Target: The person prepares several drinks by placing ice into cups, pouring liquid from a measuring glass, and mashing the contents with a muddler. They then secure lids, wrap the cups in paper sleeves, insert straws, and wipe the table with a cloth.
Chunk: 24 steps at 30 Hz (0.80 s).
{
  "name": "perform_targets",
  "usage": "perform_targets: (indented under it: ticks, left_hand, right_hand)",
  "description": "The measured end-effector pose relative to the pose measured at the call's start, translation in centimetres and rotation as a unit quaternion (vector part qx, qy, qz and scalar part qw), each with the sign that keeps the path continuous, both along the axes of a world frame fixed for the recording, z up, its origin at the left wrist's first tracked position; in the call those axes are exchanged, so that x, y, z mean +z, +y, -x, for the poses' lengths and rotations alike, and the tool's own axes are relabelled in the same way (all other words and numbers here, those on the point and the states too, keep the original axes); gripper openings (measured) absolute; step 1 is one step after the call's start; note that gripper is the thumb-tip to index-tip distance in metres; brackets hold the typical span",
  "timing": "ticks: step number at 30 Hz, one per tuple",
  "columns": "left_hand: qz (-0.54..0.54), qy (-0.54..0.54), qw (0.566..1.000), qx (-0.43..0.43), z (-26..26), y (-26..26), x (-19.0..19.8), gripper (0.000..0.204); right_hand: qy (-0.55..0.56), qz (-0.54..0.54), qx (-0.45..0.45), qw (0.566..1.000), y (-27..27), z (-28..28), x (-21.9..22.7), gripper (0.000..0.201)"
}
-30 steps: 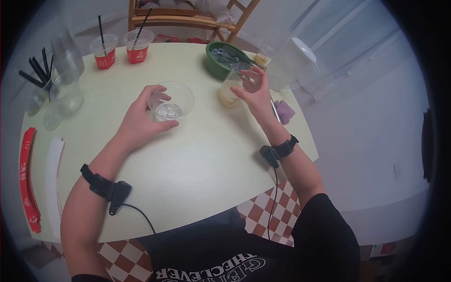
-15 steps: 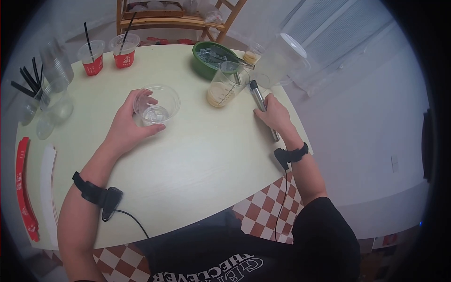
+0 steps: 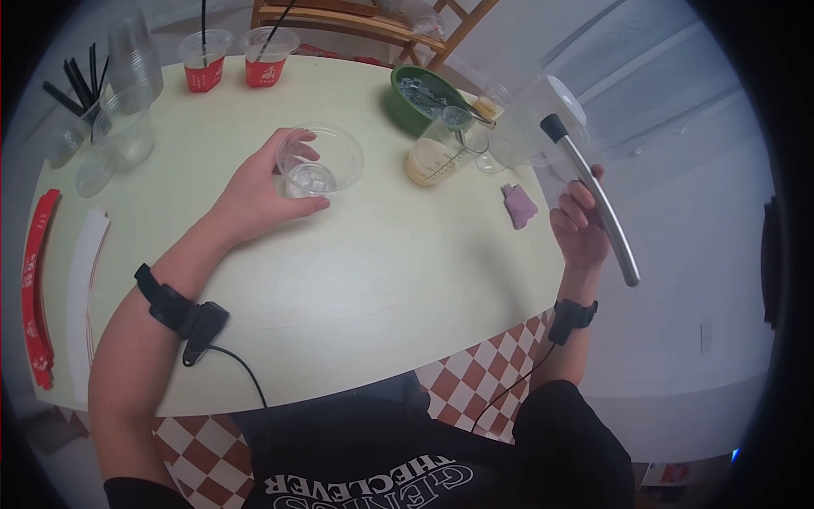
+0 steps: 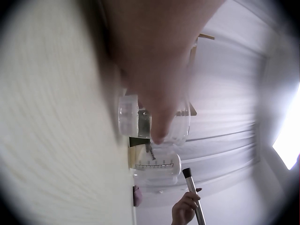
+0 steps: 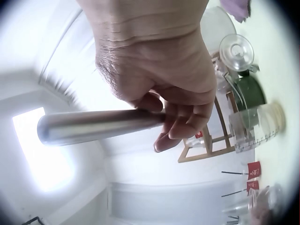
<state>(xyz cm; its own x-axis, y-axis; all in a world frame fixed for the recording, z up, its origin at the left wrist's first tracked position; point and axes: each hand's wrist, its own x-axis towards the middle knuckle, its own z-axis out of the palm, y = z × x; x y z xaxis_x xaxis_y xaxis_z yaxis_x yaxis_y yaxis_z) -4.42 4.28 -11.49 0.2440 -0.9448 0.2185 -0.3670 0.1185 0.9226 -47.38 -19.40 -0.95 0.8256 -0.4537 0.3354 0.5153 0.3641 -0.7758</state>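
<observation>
My left hand (image 3: pixel 254 187) rests at the table and grips a clear plastic cup (image 3: pixel 342 161), thumb on its near side and fingers around the far side. Clear pieces that look like ice (image 3: pixel 312 178) lie in the cup's bottom. Raised past the table's right edge, my right hand (image 3: pixel 581 233) holds a steel muddler (image 3: pixel 600 199) with a black head at its upper end. In the right wrist view, fingers curl round the muddler (image 5: pixel 93 126). A measuring jug (image 3: pixel 434 159) with a cream-coloured liquid stands between the hands, towards the back.
Behind the jug are a green bowl (image 3: pixel 407 110) of ice with tongs and a clear pitcher (image 3: pixel 534 119). A purple cloth (image 3: pixel 520 206) lies at the right. Two red-labelled cups (image 3: pixel 265 72) stand at the back; stacked cups (image 3: pixel 136 64), black straws and red strips (image 3: pixel 38 288) are left.
My right hand has left the measuring jug, taken the muddler from the table's right side, and lifted it up to the right. The left hand still holds the cup.
</observation>
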Motion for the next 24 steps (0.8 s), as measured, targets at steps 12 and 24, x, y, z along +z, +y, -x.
perform_targets:
  ticks: [12, 24]
  left_hand:
    - [0.014, -0.014, 1.000, -0.010, -0.5, -0.2, -0.8, 0.085]
    - [-0.003, -0.029, 1.000, -0.011, -0.4, -0.3, -0.9, 0.085]
  right_hand:
    - [0.026, 0.475, -0.160, 0.865, 10.1, -16.7, 3.7, 0.048]
    - [0.057, 0.318, -0.052, 0.945, 10.1, -27.1, 0.5, 0.025]
